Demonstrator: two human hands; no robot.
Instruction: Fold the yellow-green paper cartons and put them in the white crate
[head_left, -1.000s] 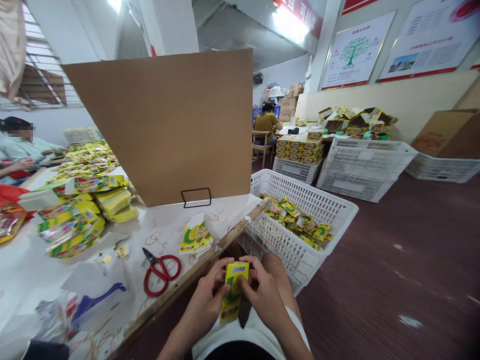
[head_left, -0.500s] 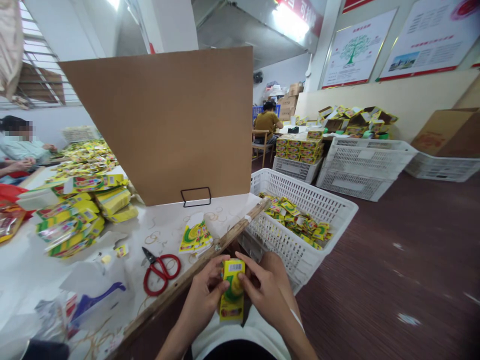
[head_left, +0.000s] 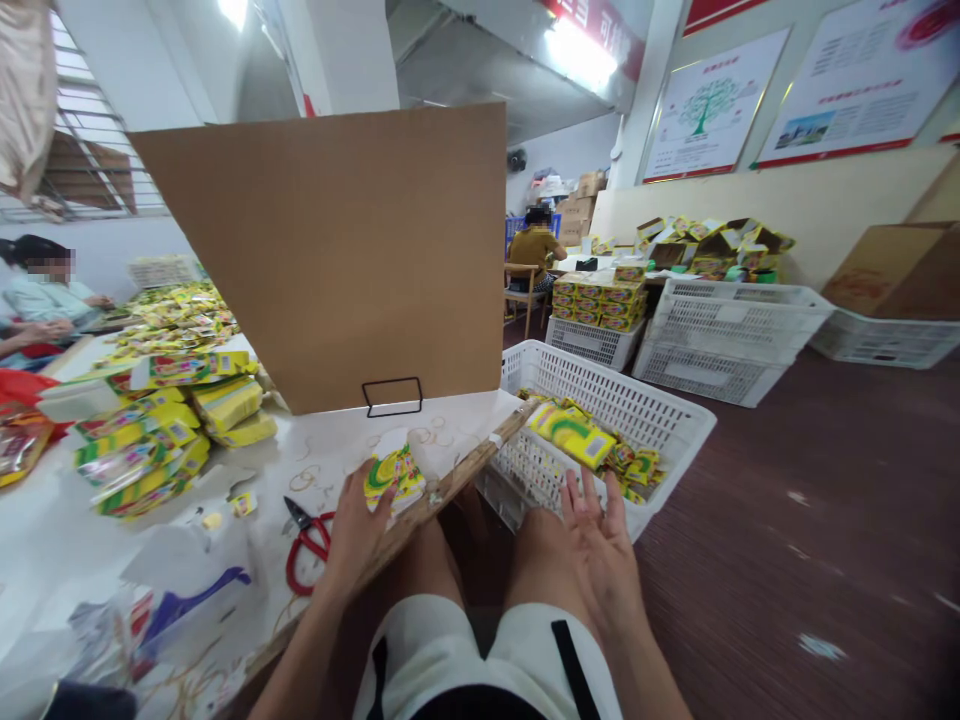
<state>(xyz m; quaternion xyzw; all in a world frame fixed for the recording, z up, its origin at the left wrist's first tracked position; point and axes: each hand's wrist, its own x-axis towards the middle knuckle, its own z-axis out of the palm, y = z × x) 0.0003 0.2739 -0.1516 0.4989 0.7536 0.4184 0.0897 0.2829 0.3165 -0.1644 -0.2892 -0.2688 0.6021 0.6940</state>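
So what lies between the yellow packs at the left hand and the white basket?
A strip of white tabletop, then the table's wooden edge; the head view shows both between the yellow packs and the white basket.

This looks like a packing workshop, with a white plastic crate [head_left: 600, 372] of yellow packages [head_left: 634, 462] beside a worktable [head_left: 262, 470] where red-handled scissors [head_left: 300, 514] lie, another person [head_left: 533, 243] seated at a farther table [head_left: 568, 264], stacked yellow boxes [head_left: 598, 300], and printed posters [head_left: 855, 90] (one shows a green tree [head_left: 705, 105]) along the wall [head_left: 675, 203].
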